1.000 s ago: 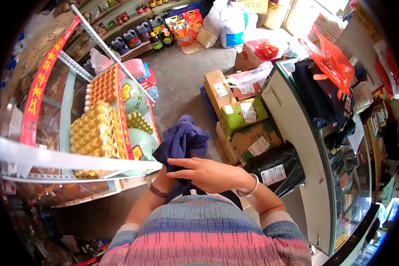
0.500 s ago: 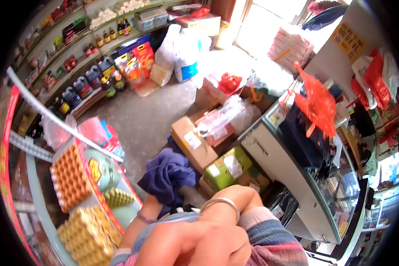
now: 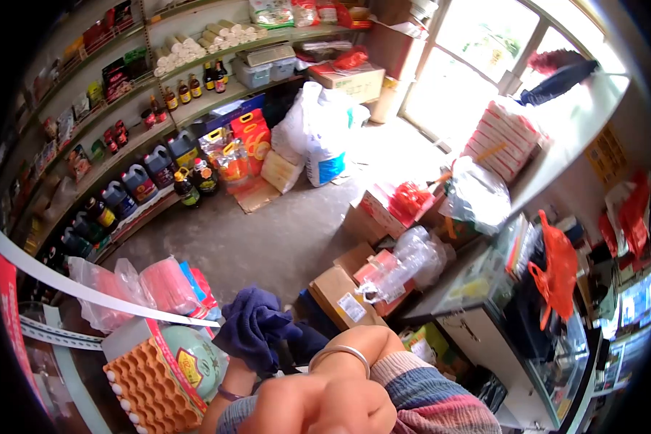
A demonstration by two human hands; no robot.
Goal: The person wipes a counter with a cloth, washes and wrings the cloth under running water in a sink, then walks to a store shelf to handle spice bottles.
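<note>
A bundled dark blue cloth is at the end of my left forearm, beyond a dark band at the wrist. My left hand shows only in part, and the cloth covers its fingers, which seem wrapped in it. Close to the camera, my right hand is bent back toward me with curled fingers. A silver bangle circles that wrist, below a striped knit sleeve. Whatever the right fingers hold, if anything, is out of sight.
At lower left are an egg tray and a pale green round item. Shelves of bottles and packets line the left wall. Ahead stand cardboard boxes and white sacks. A glass-topped counter runs along the right.
My view has tilted up, showing more of the shelves and the doorway. The blue cloth stays at my left hand, and my right hand remains curled near the camera.
</note>
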